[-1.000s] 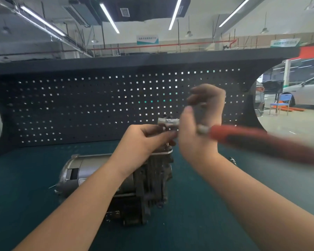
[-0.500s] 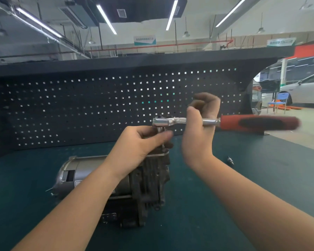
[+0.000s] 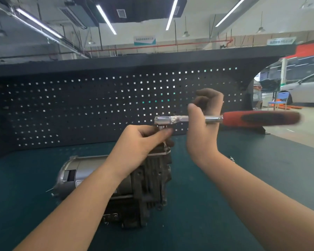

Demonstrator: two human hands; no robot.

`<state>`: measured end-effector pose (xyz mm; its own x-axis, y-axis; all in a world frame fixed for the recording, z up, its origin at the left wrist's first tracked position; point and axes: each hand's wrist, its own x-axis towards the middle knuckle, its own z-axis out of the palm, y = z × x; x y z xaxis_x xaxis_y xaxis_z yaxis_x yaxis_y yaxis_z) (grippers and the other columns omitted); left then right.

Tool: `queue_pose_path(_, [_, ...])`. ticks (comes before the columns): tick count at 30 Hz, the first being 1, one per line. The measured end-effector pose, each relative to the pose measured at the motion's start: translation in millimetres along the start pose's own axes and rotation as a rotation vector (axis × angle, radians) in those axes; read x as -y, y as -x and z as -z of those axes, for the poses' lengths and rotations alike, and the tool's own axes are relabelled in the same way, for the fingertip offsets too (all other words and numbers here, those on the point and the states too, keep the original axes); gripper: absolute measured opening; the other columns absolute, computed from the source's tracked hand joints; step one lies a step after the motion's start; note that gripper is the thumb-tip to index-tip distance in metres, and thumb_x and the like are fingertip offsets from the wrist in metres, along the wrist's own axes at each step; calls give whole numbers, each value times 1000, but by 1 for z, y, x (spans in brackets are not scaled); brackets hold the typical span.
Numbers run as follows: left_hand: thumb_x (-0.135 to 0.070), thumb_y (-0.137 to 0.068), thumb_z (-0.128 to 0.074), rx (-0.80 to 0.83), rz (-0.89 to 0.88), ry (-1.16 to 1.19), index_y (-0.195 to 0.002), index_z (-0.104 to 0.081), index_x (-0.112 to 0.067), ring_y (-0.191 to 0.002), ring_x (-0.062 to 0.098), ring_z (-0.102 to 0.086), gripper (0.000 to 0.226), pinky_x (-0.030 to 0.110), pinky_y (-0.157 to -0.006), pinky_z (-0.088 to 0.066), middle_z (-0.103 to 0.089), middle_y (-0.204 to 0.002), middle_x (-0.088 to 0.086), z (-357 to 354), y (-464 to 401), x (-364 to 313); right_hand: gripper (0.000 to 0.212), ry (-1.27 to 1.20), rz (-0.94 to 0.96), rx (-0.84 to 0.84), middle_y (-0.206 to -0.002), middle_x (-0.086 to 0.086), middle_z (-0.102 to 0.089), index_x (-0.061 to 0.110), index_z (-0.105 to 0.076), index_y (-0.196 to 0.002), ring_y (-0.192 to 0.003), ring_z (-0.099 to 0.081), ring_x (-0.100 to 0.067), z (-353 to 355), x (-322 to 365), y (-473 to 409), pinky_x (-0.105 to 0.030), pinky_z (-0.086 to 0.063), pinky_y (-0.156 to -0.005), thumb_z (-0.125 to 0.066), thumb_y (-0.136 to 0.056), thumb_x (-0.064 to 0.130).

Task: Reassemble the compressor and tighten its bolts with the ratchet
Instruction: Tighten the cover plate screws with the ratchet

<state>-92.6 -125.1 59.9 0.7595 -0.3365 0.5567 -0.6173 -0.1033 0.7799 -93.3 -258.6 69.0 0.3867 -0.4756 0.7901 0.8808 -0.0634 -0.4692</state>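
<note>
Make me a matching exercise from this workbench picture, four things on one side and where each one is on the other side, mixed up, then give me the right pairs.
Things:
1. ratchet
2. compressor
3. left hand
4. small loose bolt

Places:
A. lying on the green mat to the right of the right forearm
B. lying on its side on the green mat, under the left forearm
C. held level above the compressor by the right hand on its metal shaft
D. pinching the piece below the ratchet's head

Pairs: 1-C, 2-B, 3-D, 4-A
</note>
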Motion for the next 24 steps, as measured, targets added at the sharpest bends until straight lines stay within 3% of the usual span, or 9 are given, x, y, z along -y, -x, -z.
queue_pose_path(4, [-29, -86, -69, -64, 13, -81, -73, -71, -2, -54, 25, -59, 29, 29, -56, -44, -64, -61, 16, 0, -1, 2, 24, 533, 867, 232, -97, 7, -42, 29, -45, -100, -89, -44, -19, -17, 18, 16, -40, -31, -82, -34, -82, 19])
queue_pose_path(7, [-27, -94, -61, -76, 40, -143, -71, -66, 6, -52, 11, -47, 41, 25, -51, -39, -56, -56, 2, 1, -2, 6, 20, 614, 1025, 260, -100, 6, -43, 26, -47, -105, -91, -44, -19, -16, 18, 12, -40, -27, -84, -40, -86, 26])
queue_pose_path(9, [-23, -92, -63, -9, 12, -109, -67, -75, -11, -52, -1, -56, 30, 13, -52, -43, -64, -58, -9, 0, 1, 0, 28, 487, 864, 218, -96, 7, -47, 24, -47, -103, -90, -46, -19, 0, 4, 3, -41, -32, -84, -51, -76, 23])
queue_pose_path(11, [-35, -82, -67, 29, -5, -54, -73, -79, -26, -69, -1, -68, 18, 10, -63, -48, -75, -73, -9, -1, 1, -4, 29, 302, 525, 144, -91, 5, -45, 22, -46, -102, -86, -47, -19, 15, -5, -5, -45, -40, -80, -48, -74, 23])
queue_pose_path(14, [-41, -80, -67, 4, -27, -76, -79, -79, -22, -80, 4, -71, 23, 14, -73, -51, -77, -83, -6, 1, 0, 1, 29, -36, -94, 17, -85, 0, -41, 12, -45, -102, -73, -46, -3, 10, -6, -7, -17, -41, -71, -50, -76, 22])
queue_pose_path(15, [-41, -78, -67, -1, -28, -68, -79, -79, -21, -79, 5, -71, 23, 14, -72, -52, -77, -83, -5, 1, 0, 2, 26, -85, -161, -3, -83, 1, -41, 13, -44, -102, -70, -45, 1, 4, -4, -4, -12, -39, -68, -49, -77, 19])
queue_pose_path(18, [-22, -80, -72, 9, -20, -24, -74, -78, -18, -68, 0, -67, 9, 13, -61, -50, -74, -74, -5, -1, 2, 0, 26, 169, 291, 30, -85, 9, -45, 28, -46, -97, -80, -47, -8, -9, 9, 10, -24, -37, -76, -41, -74, 16])
queue_pose_path(21, [4, -85, -56, -56, -104, -402, -86, -71, -7, -74, -6, -54, 18, 7, -65, -42, -63, -82, -5, -1, -1, 7, 25, 529, 968, 248, -86, 5, -57, 27, -64, -87, -85, -46, -20, -20, 21, 21, -37, -28, -79, -49, -72, 15])
queue_pose_path(24, [-2, -86, -62, 6, -119, -397, -83, -74, -17, -71, -13, -59, 20, 0, -64, -41, -69, -78, -13, 2, 0, 4, 15, 467, 1028, 222, -89, 3, -56, 25, -60, -91, -85, -48, -18, -10, 14, 13, -39, -30, -82, -57, -77, 19])
